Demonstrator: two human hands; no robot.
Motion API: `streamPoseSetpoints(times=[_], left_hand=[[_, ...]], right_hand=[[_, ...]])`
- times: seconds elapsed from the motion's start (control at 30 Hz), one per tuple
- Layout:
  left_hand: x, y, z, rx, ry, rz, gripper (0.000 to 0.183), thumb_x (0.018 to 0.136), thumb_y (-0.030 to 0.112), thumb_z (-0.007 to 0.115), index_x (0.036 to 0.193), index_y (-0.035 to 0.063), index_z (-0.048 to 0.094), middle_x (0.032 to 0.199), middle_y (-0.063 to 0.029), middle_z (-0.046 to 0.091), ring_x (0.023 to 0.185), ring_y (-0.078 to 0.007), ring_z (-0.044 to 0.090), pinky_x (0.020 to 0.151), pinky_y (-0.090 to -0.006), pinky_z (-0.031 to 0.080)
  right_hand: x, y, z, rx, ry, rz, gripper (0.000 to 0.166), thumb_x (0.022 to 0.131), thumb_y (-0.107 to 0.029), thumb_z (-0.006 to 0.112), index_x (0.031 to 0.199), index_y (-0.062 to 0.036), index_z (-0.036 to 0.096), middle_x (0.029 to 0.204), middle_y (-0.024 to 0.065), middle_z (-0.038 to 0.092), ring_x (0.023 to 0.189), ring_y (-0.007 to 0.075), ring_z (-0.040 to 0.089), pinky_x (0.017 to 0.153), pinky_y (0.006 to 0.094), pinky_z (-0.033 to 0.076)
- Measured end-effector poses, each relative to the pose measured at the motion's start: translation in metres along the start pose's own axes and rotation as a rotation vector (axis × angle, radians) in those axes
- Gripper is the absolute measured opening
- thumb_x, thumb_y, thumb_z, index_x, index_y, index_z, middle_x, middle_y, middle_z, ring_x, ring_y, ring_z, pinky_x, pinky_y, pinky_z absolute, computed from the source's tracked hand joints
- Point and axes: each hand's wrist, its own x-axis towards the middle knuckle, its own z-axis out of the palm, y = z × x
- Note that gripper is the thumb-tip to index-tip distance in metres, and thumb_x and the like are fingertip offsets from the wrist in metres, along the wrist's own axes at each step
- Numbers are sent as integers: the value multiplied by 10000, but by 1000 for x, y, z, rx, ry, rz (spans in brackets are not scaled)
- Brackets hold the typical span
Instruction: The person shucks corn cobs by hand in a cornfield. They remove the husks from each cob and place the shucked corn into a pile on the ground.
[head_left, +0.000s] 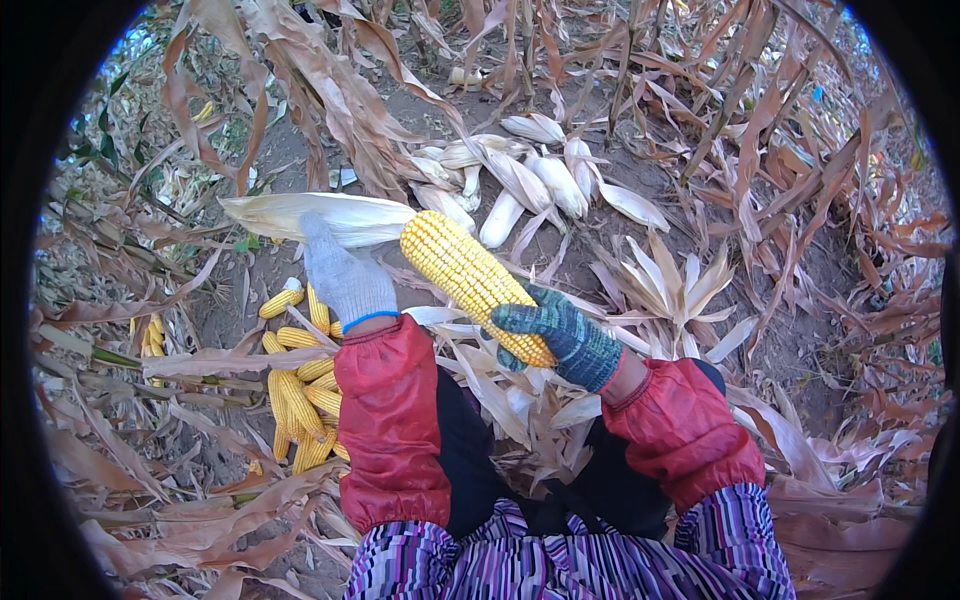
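Observation:
My right hand (562, 330), in a dark green knitted glove, grips the lower end of a bare yellow corn cob (472, 281), which tilts up to the left. My left hand (341, 274), in a pale grey knitted glove with a blue cuff edge, holds a pale corn husk (322, 217) against its fingers. The husk's right tip is at the cob's upper end; whether they are joined I cannot tell. Loose husks (487, 390) lie below the cob, between my red sleeve covers.
Husked yellow cobs (296, 409) are heaped at my left. Ahead on the soil lies a pile of corn ears in pale husks (555, 180). An opened, empty husk (679, 289) stands at the right. Dry corn stalks and leaves (780, 142) surround the spot.

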Motion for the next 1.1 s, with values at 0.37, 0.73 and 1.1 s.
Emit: streamPoseSetpoints(times=[0.37,0.73,1.1], left_hand=[[-8,60,11,-1047,-664,-498,452,971,354,527,1247,-3,513,1181,-150,597,1078,-232,575,959,-374,440],[1,64,8,-1272,-236,-671,410,965,338,551,1189,-4,520,1059,-129,635,942,-226,606,871,-383,495],[18,16,-21,-1191,-100,-730,475,949,436,551,1189,27,532,1096,-129,628,978,-241,592,901,-392,476]], right_hand=[[-4,-4,0,89,-8,-41,433,849,-275,716,1184,-41,574,958,65,652,782,117,647,628,247,563],[-5,1,-1,-18,-27,8,419,853,-263,713,1178,-34,581,957,41,637,771,100,621,619,246,538],[-29,20,-39,-250,71,28,475,854,-278,716,1232,-32,565,1001,32,632,829,83,604,706,241,522]])
